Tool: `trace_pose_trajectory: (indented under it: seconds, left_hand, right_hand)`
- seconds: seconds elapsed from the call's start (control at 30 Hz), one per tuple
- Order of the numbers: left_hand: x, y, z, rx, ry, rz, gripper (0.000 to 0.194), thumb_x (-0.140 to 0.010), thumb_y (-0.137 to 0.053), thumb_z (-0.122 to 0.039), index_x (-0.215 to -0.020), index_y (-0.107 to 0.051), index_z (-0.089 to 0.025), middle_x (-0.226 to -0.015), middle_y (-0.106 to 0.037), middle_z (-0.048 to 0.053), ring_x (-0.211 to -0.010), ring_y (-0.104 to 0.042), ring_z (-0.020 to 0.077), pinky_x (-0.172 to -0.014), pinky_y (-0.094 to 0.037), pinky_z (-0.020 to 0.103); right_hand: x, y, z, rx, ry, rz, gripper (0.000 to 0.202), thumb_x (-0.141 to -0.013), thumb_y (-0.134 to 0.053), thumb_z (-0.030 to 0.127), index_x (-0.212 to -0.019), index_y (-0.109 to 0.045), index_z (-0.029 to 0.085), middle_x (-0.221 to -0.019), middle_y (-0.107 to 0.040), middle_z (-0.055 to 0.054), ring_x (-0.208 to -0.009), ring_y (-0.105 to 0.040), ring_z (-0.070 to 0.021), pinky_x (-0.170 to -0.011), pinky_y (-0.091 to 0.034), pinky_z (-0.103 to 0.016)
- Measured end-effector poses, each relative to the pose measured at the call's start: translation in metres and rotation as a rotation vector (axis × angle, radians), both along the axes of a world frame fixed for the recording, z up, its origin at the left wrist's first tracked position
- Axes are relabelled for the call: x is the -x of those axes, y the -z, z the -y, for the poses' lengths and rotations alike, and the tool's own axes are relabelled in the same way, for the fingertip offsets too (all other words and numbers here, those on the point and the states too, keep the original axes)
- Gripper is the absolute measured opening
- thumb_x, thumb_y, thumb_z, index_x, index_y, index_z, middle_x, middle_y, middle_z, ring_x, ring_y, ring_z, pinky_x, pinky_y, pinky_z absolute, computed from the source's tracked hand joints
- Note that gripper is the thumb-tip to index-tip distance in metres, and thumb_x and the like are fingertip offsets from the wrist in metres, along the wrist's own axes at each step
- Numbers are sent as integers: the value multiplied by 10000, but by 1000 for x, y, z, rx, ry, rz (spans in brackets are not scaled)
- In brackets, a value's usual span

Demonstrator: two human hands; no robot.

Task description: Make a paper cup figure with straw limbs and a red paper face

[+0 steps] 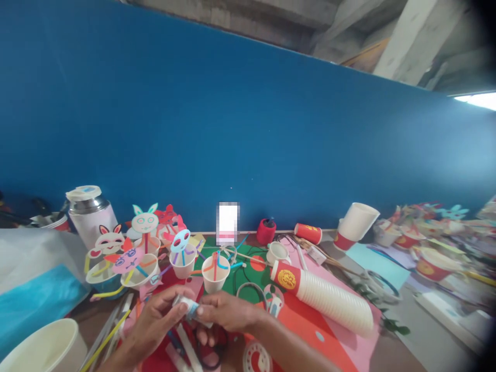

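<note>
My left hand (157, 315) and my right hand (232, 311) meet at the near edge of the crafts. Between their fingertips they both grip a small white and light-blue object (189, 306); its exact kind is not clear. Just beyond them stands a white paper cup (216, 281) with orange, red and blue pipe cleaners in it. Left of that cup, a light-blue paper face (180, 239) rises from another paper cup (183, 264). More cup figures stand further left, with a pink cat-like face (127, 256) and a pale green rabbit face (145, 223).
A stack of nested paper cups (329, 299) lies on red and pink paper at the right. Behind are a phone-like bright screen (228, 222), a red pot (266, 232) and a thermos (91, 219). A large white tub (44, 349) stands near left; a blue wall (248, 119) closes the back.
</note>
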State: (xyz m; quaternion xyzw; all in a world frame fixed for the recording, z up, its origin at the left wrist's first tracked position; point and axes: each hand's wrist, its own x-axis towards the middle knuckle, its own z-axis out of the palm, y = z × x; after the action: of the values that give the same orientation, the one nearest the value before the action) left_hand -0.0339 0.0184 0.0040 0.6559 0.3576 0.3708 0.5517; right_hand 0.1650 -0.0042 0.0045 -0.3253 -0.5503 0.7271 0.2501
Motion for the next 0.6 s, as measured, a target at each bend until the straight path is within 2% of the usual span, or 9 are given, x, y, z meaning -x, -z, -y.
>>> trace_pose_trajectory:
  seconds: [0.1, 0.17, 0.27, 0.33, 0.43, 0.53, 0.6]
  left_hand:
    - [6, 8, -4, 88, 79, 33, 317, -750, -624, -483, -874, -634, -191, -659, -667, 19, -583, -620, 177, -547, -493, 244]
    - [7, 9, -7, 96, 65, 15, 336, -748, -621, -490, -883, -642, -184, -686, -671, 29, -604, -628, 187, -564, -499, 256]
    - [5, 6, -10, 20, -13, -80, 312, -750, -615, -463, -870, -664, -179, -722, -679, 31, -626, -625, 182, -585, -497, 249]
    - [2, 2, -9, -43, -5, -140, 276, -748, -616, -427, -863, -670, -181, -791, -694, 41, -709, -636, 194, -648, -501, 253]
    - [-2, 1, -8, -63, 43, -142, 280, -752, -611, -387, -936, -653, -179, -877, -684, 51, -812, -636, 207, -725, -501, 272]
    - [-2, 3, -8, -30, 84, -83, 296, -759, -615, -382, -964, -621, -169, -858, -660, 43, -769, -624, 187, -698, -496, 270]
    - [-2, 5, -8, -12, 113, -37, 271, -769, -613, -391, -915, -611, -163, -808, -639, 33, -733, -610, 173, -673, -488, 265]
  right_hand:
    - [3, 7, -2, -11, -8, -1, 524, -677, -611, 662, -777, -508, 158, -589, -562, 45, -381, -414, -20, -412, -321, -138]
    - [5, 9, -2, -26, -6, 37, 473, -707, -626, 606, -805, -512, 157, -654, -598, 25, -393, -436, -22, -416, -348, -142]
    - [7, 9, 1, -63, 88, 176, 351, -750, -652, 472, -864, -518, 168, -647, -588, 39, -408, -468, -38, -416, -373, -150]
    - [8, 8, 3, -98, 153, 260, 292, -793, -621, 428, -897, -518, 176, -606, -558, 59, -410, -462, -40, -409, -354, -142]
    - [8, 7, 6, -145, 175, 275, 368, -852, -496, 529, -826, -517, 163, -574, -522, 58, -408, -418, -36, -395, -312, -142]
    - [9, 8, 7, -160, 173, 218, 516, -799, -446, 669, -740, -492, 159, -590, -515, 42, -434, -426, -46, -403, -318, -157]
    - [10, 9, 7, -171, 177, 172, 540, -764, -466, 699, -731, -484, 160, -594, -518, 40, -456, -451, -54, -433, -349, -167]
